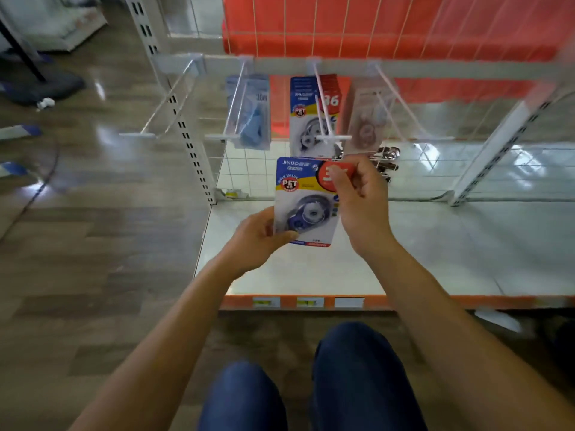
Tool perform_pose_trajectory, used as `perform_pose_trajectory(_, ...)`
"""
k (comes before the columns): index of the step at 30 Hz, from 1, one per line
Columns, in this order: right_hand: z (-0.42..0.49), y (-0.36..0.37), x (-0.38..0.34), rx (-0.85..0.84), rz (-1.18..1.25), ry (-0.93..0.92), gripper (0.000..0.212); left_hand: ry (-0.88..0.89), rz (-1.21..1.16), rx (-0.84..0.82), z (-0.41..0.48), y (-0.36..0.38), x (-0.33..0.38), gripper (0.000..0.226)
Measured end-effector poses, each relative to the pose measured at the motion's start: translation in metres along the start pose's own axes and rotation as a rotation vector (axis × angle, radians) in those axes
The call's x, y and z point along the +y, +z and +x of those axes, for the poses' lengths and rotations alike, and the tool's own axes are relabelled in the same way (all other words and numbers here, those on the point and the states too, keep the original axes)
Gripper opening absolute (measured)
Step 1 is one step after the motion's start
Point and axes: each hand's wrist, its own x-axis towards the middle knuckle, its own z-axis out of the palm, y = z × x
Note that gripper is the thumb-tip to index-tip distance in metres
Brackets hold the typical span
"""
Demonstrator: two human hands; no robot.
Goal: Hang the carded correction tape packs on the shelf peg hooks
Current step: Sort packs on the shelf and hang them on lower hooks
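Fingers (337, 177) of left hand (261, 241) and right hand (364, 206) pinch the pack (306, 209); square its hole to the peg hook (323, 116) tip.

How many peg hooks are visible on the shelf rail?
4 along the rail. First hook is empty; second hook holds a blue pack; third hook a PET pack; fourth hook a pale pack. The blurred right side may hide more.
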Motion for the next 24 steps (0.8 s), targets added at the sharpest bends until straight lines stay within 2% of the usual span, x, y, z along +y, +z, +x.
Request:
perform_pose_trajectory(5, 0.021, -0.001, 0.023, 0.072, 0.019, -0.13, 0.021, 0.096, -0.018, 0.049, 0.024, 0.011, -0.014, 0.021)
perform_pose_trajectory(8, 0.034, -0.001, 0.024, 0.114, 0.012, -0.133, 0.023, 0.116, 0.021, 0.083, 0.036, 0.015, -0.012, 0.028)
perform_pose_trajectory(10, 0.043, -0.002, 0.026, 0.129, -0.001, -0.125, 0.022, 0.108, 0.031, 0.096, 0.042, 0.019, -0.009, 0.032)
perform_pose_trajectory(15, 0.059, 0.0, 0.039, 0.073, -0.027, -0.116, 0.004, 0.065, 0.018, 0.127, 0.053, 0.024, -0.012, 0.03)
perform_pose_trajectory(21, 0.084, 0.004, 0.057, 0.083, -0.133, -0.142, 0.007, 0.049, 0.041, 0.138, 0.079, 0.025, -0.02, 0.033)
perform_pose_trajectory(24, 0.114, 0.011, 0.063, 0.12, -0.26, -0.164, 0.014, 0.021, 0.159, 0.203, 0.114, 0.02, -0.019, 0.034)
